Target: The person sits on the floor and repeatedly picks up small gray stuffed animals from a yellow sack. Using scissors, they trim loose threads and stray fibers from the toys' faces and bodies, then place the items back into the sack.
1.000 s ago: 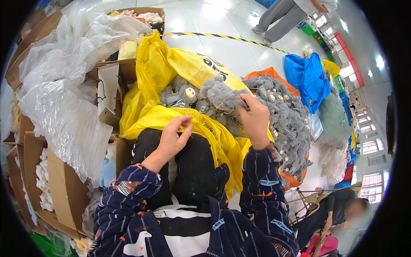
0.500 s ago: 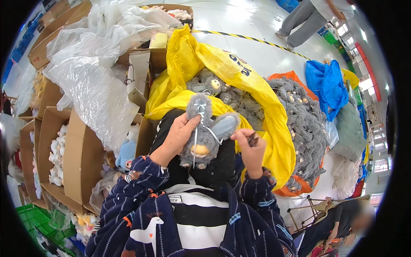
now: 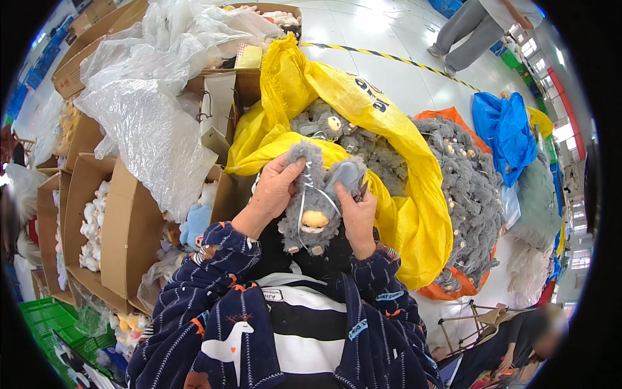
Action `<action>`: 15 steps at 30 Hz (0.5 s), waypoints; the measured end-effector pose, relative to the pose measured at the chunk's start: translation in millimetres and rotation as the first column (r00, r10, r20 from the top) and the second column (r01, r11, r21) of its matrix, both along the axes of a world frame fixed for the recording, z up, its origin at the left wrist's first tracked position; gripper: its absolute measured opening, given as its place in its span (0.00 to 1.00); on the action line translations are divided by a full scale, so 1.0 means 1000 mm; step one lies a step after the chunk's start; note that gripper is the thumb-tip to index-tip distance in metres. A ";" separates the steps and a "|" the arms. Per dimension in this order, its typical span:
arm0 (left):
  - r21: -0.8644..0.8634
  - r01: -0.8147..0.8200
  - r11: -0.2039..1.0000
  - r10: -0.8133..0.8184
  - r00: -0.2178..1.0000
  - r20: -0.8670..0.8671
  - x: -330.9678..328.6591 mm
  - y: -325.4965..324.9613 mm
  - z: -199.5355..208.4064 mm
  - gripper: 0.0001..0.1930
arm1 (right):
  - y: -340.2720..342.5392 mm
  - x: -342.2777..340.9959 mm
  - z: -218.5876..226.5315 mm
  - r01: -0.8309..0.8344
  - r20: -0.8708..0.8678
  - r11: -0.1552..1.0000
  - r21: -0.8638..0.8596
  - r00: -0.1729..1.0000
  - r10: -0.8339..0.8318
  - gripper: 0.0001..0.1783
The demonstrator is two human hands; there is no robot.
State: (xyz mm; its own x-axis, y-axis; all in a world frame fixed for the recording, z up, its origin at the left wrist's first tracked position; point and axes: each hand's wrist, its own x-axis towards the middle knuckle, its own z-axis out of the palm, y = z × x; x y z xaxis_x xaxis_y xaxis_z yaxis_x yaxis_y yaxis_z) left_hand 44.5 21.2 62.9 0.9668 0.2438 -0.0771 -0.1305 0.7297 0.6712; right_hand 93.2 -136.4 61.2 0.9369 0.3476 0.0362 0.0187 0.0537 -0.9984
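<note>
A grey plush toy [image 3: 310, 198] with a pale face and long ears hangs above my lap, face toward me. My left hand [image 3: 271, 192] pinches one upright ear, which has white ribbon laced across it. A loose white ribbon [image 3: 320, 190] trails down over the toy's front. My right hand [image 3: 358, 217] grips the other ear [image 3: 346, 174], thumb on its smooth blue-grey lining. Something dark and pointed, perhaps small snips [image 3: 364, 189], sticks out of the same hand; most of it is hidden.
Ahead lies a yellow woven sack [image 3: 414, 168] of similar grey toys. An orange sack [image 3: 463, 285] beside it holds more. Cardboard boxes [image 3: 123, 227] with plush toys and clear plastic sheeting [image 3: 142, 97] stand at left. A person [image 3: 470, 32] is at far right; another sits near right.
My right hand has moved left onto the toy's ear and now grips it. The loose ribbon end that stretched toward that hand now hangs lower across the toy.
</note>
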 end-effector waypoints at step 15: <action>0.245 -0.295 0.924 0.308 0.951 -0.016 0.004 -0.003 -0.022 0.12 | 0.006 -0.004 -0.001 -0.050 0.022 0.999 -0.022 0.998 0.050 0.13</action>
